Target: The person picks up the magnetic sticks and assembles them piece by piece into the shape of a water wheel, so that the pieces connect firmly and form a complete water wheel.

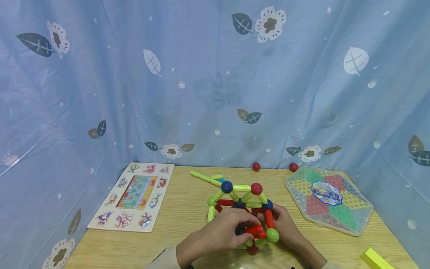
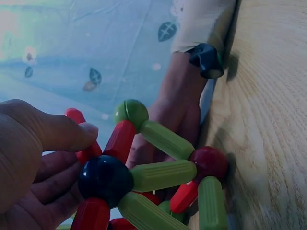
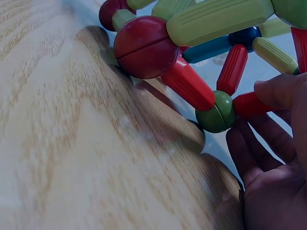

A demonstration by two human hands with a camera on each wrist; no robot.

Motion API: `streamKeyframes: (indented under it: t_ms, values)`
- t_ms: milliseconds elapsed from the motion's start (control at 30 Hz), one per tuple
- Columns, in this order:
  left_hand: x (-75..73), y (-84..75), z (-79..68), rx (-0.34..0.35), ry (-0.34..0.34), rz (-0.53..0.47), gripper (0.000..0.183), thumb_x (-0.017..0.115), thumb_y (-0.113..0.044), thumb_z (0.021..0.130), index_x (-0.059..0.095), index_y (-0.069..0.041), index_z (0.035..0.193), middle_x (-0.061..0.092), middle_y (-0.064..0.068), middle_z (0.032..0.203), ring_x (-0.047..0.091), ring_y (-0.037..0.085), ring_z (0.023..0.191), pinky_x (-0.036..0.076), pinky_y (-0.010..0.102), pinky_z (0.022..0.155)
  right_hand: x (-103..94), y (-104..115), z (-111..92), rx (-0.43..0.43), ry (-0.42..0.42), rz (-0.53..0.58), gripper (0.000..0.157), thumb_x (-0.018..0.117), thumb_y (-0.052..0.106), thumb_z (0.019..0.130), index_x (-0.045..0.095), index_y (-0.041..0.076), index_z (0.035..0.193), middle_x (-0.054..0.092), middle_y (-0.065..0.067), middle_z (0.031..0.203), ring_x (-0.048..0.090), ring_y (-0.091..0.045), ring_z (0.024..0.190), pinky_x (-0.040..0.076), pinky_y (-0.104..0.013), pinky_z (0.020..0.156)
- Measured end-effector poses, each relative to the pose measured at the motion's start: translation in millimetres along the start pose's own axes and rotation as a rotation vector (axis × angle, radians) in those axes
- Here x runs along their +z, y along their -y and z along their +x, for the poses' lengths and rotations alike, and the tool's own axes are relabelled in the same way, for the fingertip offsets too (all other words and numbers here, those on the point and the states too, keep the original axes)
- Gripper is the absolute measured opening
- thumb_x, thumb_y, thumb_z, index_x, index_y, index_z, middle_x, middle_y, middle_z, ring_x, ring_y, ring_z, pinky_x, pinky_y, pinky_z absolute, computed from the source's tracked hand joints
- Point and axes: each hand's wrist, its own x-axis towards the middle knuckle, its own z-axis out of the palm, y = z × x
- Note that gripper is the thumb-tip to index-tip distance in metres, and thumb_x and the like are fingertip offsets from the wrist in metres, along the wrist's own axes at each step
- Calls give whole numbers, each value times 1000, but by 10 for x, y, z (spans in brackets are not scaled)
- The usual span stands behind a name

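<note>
A frame of magnetic rods and balls, in lime, red and dark blue, stands on the wooden table in front of me. My left hand pinches a red rod between thumb and fingers at the frame's near side, close to a dark blue ball and a green ball. On the right side, my right hand holds the frame. In the right wrist view its thumb lies on a red rod joined to a green ball, fingers behind. Head view hides part of the frame behind the left hand.
Lime rods lie behind the frame. Two red balls, one at the back middle and one farther right, sit by the curtain. A picture puzzle board lies left, a boxed star-pattern board game right, and a yellow block front right.
</note>
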Motion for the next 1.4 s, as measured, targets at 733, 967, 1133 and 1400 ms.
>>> streamKeyframes:
  t_ms: [733, 967, 1133, 1400]
  values:
    - [-706, 1133, -605, -6, -406, -713, 32, 69, 8, 101, 66, 15, 133, 79, 16, 127, 78, 20, 118, 63, 38, 100, -2, -41, -8, 2, 9, 31, 37, 70, 7, 106, 66, -9, 138, 78, -19, 128, 72, -10, 116, 57, -22, 102]
    - [-560, 1554, -473, -179, -379, -687, 38, 74, -4, 103, 68, 8, 138, 74, 29, 133, 77, 27, 122, 62, 39, 102, 6, -23, -13, 12, 2, 34, 38, 71, 7, 105, 65, -11, 138, 78, -17, 127, 72, -9, 116, 57, -22, 101]
    - [-385, 1725, -200, -300, -311, -634, 35, 78, -10, 102, 74, -3, 136, 76, 19, 135, 75, 32, 126, 61, 31, 103, 11, -21, -21, -9, 4, 49, 39, 71, 5, 104, 64, -13, 138, 79, -15, 125, 73, -9, 113, 58, -23, 99]
    - [-164, 1807, 159, -367, -159, -245, 33, 78, -15, 102, 77, -7, 135, 78, 9, 130, 75, 23, 116, 62, 35, 102, 17, -25, -4, -25, 7, 15, 38, 72, 5, 104, 66, -11, 138, 79, -18, 127, 73, -7, 116, 55, -21, 102]
